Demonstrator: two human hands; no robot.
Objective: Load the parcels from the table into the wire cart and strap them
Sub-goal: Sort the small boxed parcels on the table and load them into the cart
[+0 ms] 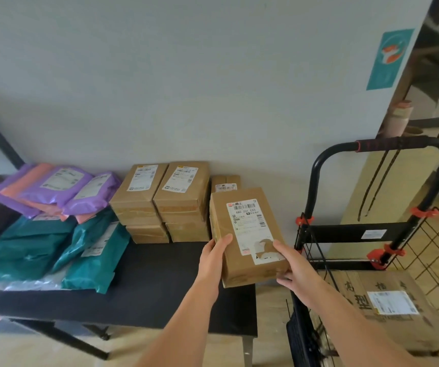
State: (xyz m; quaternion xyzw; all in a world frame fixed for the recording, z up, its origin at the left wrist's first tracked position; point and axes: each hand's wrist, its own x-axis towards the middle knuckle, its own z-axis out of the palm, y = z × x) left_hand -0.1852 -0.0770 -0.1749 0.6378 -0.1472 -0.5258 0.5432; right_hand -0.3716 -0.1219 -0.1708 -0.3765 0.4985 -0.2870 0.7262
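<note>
At the far left of the table (146, 287) lies a heap of purple mailers (54, 186), and in front of it a heap of teal mailers (40, 247). The soft bags are sorted by colour and kept clear of the boxes, likely so the hard parcels can go into the cart first as a base.

Next comes a stack (160, 200) of brown boxes, two layers deep and pushed back against the wall. A small box (225, 182) sits just right of it, partly hidden.

At the table's right end, both hands are clamped on one box (247, 234). The left hand (213, 258) grips its left edge with the thumb on top. The right hand (292, 268) takes the near right corner, thumb over the torn label and fingers curled below. Holding it from opposite sides keeps the load level. The box tilts with its near end out past the table edge, so it looks lifted and on its way right.

The cart (438, 247) stands just beside the table, close enough for a short carry. A large carton (388, 300) already lies flat in it, and a cardboard sheet (398, 186) leans behind the handle (388, 144). Dark cords (380, 181) hang from that handle, ready for strapping. Most parcels are yet to be loaded.
</note>
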